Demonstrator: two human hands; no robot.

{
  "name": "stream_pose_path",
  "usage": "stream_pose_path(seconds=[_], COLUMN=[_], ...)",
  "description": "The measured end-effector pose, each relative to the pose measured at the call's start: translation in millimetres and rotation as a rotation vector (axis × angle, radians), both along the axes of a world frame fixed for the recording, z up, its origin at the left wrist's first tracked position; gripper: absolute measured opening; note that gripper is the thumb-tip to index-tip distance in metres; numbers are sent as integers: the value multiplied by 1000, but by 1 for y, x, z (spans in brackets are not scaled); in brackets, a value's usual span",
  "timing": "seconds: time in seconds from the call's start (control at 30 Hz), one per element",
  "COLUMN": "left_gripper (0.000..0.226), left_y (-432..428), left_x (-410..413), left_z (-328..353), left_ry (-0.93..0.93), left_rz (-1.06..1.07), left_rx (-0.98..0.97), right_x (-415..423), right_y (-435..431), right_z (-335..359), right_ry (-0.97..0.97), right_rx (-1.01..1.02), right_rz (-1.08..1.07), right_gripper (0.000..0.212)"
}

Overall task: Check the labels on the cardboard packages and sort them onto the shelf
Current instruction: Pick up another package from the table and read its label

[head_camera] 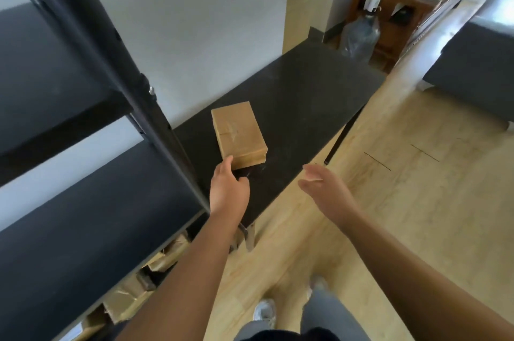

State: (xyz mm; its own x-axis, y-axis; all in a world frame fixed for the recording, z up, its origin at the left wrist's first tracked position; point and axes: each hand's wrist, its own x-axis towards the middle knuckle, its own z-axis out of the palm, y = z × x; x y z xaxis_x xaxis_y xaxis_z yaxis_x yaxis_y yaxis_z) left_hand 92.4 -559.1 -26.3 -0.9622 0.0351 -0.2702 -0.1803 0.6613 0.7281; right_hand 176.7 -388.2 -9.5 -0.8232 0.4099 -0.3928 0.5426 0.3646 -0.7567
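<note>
A taped brown cardboard package (238, 133) lies on the black table (303, 95), lengthwise away from me. My left hand (228, 187) reaches to its near left corner, fingertips touching the box's near end without a clear grip. My right hand (324, 187) hovers open to the right of the package, over the table's front edge, holding nothing. The black metal shelf (83, 215) stands at the left; its upper boards are bare. Several more taped packages (155, 271) sit on a lower level under the board. No label shows on the box's top.
A shelf upright (119, 68) runs diagonally close to my left arm. A water jug (360, 34) and a wooden cabinet (395, 12) stand beyond the table. A dark sofa (472, 62) is at the right. Wooden floor (389, 215) lies below, with my feet.
</note>
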Motion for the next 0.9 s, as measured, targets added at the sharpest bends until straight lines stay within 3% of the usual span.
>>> stream_pose_path(seconds=[0.23,0.5,0.7,0.9], left_gripper=[67,67,62,44], left_y=[20,56,68,72], left_x=[-45,-62,-66,-68], left_z=[-21,-35,-41,-40], left_ry=[-133,-304,-306,-231], left_rz=[215,387,508,530], left_rx=[-100,-102,-83,-94], right_x=[-91,-154,-177,-181], right_y=[30,65,68,70], right_z=[-30,-58,-69,-70], right_ry=[-35,-204,-237,-197], right_rx=[-8,-20,3,48], right_rz=[255,681,766,747], right_gripper=[51,66,60,51])
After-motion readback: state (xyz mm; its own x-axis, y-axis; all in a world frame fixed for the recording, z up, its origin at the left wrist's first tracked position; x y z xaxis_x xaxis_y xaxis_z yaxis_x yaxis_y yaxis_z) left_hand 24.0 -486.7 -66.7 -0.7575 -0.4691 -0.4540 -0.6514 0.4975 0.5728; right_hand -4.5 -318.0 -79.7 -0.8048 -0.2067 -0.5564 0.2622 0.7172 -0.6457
